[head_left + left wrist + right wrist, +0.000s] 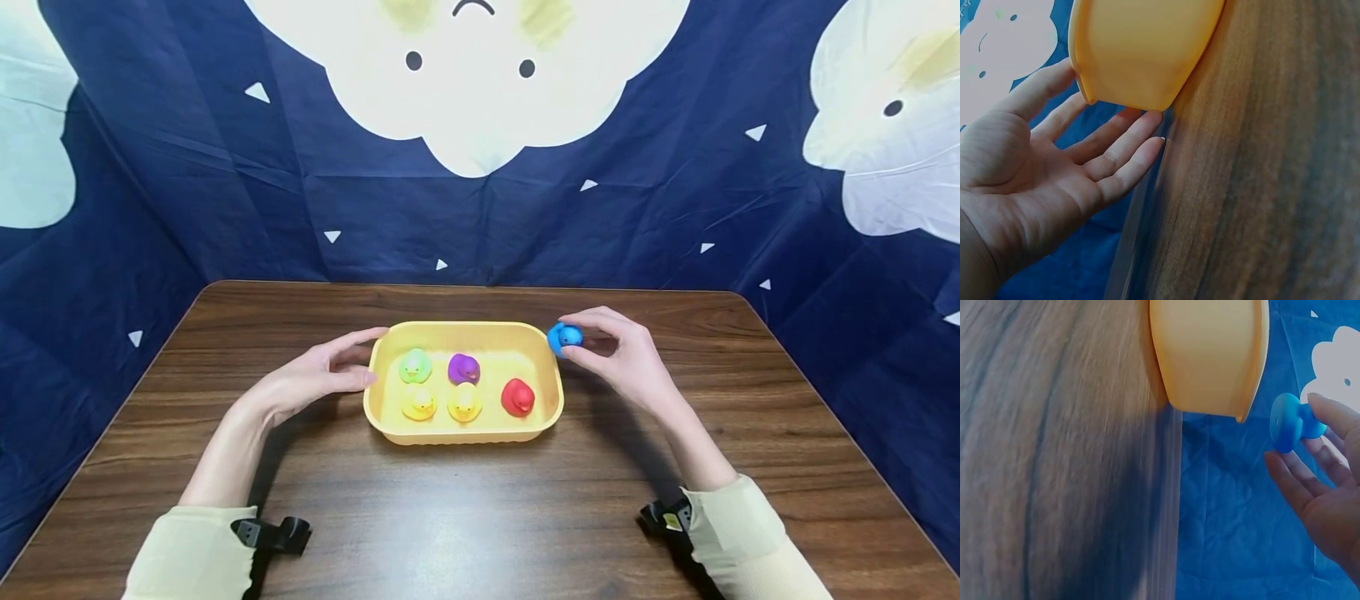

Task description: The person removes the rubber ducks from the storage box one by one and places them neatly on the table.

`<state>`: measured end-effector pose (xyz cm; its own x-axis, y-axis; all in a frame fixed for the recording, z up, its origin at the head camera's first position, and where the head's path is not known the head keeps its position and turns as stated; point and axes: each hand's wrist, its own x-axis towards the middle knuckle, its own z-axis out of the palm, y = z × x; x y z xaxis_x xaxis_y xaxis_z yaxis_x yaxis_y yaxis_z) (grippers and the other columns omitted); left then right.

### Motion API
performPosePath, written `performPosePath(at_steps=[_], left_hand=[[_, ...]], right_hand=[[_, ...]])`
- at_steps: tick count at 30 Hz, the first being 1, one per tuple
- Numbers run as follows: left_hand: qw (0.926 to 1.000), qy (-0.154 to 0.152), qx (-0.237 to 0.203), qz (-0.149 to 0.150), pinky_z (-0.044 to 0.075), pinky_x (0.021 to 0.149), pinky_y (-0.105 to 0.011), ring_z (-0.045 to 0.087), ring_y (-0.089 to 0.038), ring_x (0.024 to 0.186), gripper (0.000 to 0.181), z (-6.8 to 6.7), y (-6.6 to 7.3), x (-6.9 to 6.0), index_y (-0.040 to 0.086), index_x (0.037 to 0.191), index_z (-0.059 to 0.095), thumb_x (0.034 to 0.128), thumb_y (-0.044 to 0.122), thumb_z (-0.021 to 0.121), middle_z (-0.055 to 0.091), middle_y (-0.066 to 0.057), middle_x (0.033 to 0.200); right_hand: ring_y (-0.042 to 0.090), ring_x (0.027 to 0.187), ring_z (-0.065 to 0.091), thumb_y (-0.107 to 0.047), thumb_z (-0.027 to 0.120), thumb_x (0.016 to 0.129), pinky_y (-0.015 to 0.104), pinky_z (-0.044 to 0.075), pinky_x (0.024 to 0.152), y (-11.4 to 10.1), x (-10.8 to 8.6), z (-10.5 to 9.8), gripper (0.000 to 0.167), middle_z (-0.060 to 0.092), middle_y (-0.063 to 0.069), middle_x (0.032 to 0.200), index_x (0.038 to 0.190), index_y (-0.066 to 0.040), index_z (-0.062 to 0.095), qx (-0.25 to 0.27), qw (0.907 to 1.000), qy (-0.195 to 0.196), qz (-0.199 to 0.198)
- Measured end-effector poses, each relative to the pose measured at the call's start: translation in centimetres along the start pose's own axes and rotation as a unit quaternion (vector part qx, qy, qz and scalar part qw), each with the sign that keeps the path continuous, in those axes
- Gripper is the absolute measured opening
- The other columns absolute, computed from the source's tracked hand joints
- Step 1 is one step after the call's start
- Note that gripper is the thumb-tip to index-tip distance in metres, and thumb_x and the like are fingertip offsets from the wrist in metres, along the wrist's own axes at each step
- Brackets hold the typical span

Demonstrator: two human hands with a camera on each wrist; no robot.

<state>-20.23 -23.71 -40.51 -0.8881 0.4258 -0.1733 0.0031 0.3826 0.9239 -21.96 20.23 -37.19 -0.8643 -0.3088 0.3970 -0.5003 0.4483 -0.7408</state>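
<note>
A yellow plastic bin (465, 437) stands on the table in the head view. Inside it sit a green duck (415, 366), a purple duck (464, 369), a red duck (517, 397) and two yellow ducks (465, 402). My left hand (322, 379) touches the bin's left end with loosely extended fingers; the left wrist view shows the thumb at the rim. Over the bin's right rim, my right hand (618, 354) pinches a blue toy duck (565, 337) between thumb and fingers. In the right wrist view this blue duck (1288, 423) is held up off the table, its flat base showing.
The brown wooden table (442, 517) has rounded far corners. A dark blue cloth (480, 217) with white clouds and triangles hangs behind it and at both sides. Each wrist wears a black strap (273, 535) over a pale sleeve.
</note>
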Motion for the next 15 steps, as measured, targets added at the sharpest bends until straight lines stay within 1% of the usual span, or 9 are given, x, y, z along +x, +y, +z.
performPosePath(at_steps=[3,6,9,15], left_hand=[[1.0000,0.001,0.000,0.001,0.048,0.102,-0.028,0.052,-0.036,0.137,0.070,0.0,-0.1,0.0,0.023,0.160,0.036,0.0979,0.022,0.068,0.051,-0.022,0.152],[1.0000,0.003,0.001,0.001,0.048,0.102,-0.028,0.053,-0.035,0.137,0.069,0.1,-0.1,-0.1,0.023,0.160,0.036,0.0980,0.022,0.068,0.052,-0.022,0.151],[1.0000,0.003,0.004,0.003,0.047,0.103,-0.031,0.052,-0.036,0.138,0.070,0.1,-0.1,-0.1,0.022,0.160,0.035,0.0984,0.022,0.067,0.051,-0.023,0.152],[1.0000,0.005,0.000,-0.005,0.047,0.105,-0.034,0.049,-0.037,0.141,0.070,0.2,0.0,-0.1,0.024,0.160,0.036,0.0980,0.023,0.067,0.050,-0.020,0.154]], right_hand=[[0.007,0.106,0.069,-0.015,0.083,0.087,0.021,0.058,0.089,0.3,-0.3,-0.3,0.034,0.074,0.004,0.116,0.120,-0.012,0.075,0.002,0.9998,0.006,0.019],[0.007,0.104,0.070,-0.016,0.083,0.087,0.023,0.058,0.090,0.7,-0.6,-0.7,0.033,0.074,0.005,0.115,0.118,-0.013,0.074,0.005,0.9992,0.008,0.038],[0.006,0.102,0.071,-0.018,0.084,0.087,0.024,0.058,0.091,1.0,-0.8,-1.0,0.032,0.075,0.006,0.114,0.117,-0.014,0.073,0.007,0.9985,0.008,0.053],[0.004,0.101,0.072,-0.018,0.084,0.087,0.018,0.057,0.089,1.4,-1.3,-1.2,0.032,0.074,0.007,0.115,0.118,-0.014,0.074,0.000,0.9984,0.012,0.056]])
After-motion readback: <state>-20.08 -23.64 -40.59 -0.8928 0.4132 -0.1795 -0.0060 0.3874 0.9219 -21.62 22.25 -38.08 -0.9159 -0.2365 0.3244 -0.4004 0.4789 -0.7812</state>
